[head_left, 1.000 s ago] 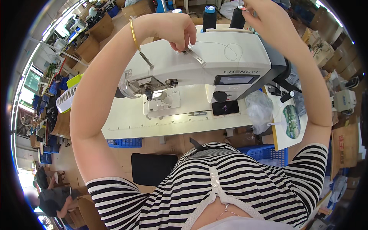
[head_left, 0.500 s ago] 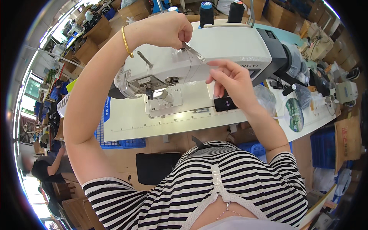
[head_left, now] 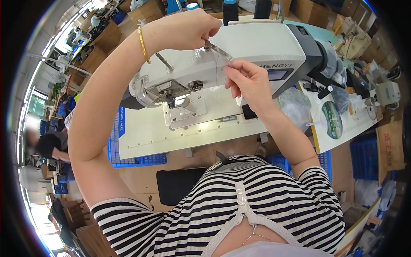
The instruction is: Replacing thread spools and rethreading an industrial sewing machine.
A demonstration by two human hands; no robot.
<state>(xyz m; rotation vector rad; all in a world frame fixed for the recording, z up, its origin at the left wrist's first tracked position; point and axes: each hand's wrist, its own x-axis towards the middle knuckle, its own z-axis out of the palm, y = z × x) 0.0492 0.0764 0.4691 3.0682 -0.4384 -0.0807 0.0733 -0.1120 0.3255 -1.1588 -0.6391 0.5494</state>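
Observation:
My left hand point(head_left: 195, 31) reaches over the white sewing machine point(head_left: 257, 40), its fingers closed on the end of a slim silvery metal piece point(head_left: 220, 51) whose exact kind I cannot make out. A gold bangle circles that wrist. At the piece's other end my right hand point(head_left: 249, 81) pinches, thumb against index finger, what looks like a fine thread point(head_left: 216, 68). The thread hangs down in front of the machine head. Below and to the left is the needle area, with its presser foot point(head_left: 171, 102) over a metal plate.
Dark thread cones point(head_left: 230, 12) stand behind the machine. A small metal hand tool point(head_left: 227, 119) and a dark phone point(head_left: 248, 112), partly covered by my right hand, lie on the white table point(head_left: 171, 143). Clear plastic bags point(head_left: 295, 107) sit at the right. A blue basket point(head_left: 145, 159) is below the table.
My right hand has moved left and up to the end of the metal piece, its spread fingers closing into a pinch. My left hand still holds the piece. The view has shifted slightly.

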